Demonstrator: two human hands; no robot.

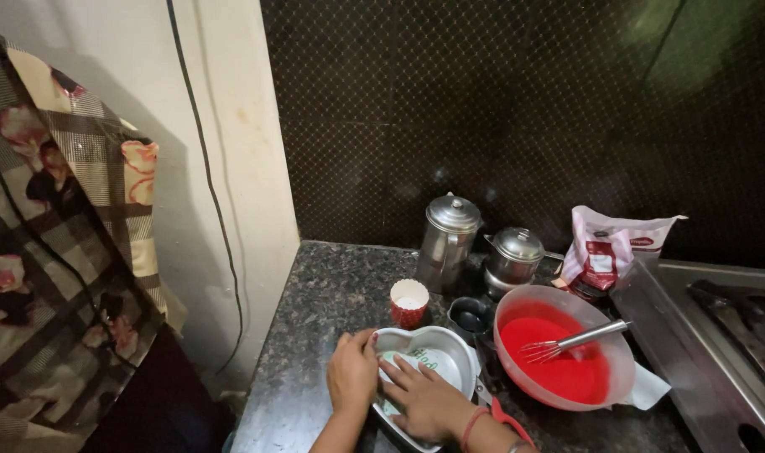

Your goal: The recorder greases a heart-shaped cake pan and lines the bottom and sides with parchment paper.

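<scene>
1. metal heart-shaped pan is sitting on the dark speckled tabletop, near its front edge, with a paper lining lying inside it.
2. left hand is curling its grip over the pan's left rim, while right hand is lying flat inside, fingers spread wide, pressing the paper down and holding nothing.
3. red batter is looking already mixed in the pink bowl just to the right, a whisk resting in it; none is in the pan yet, so lining seems under way and filling is left, as i judge it.
4. a red paper cup, two steel lidded pots and a white and red packet are standing behind.
5. the pan's near edge is being hidden by the hands, both forearms are cut off by the frame, and the small dark cup beside the bowl is hard to make out.
</scene>
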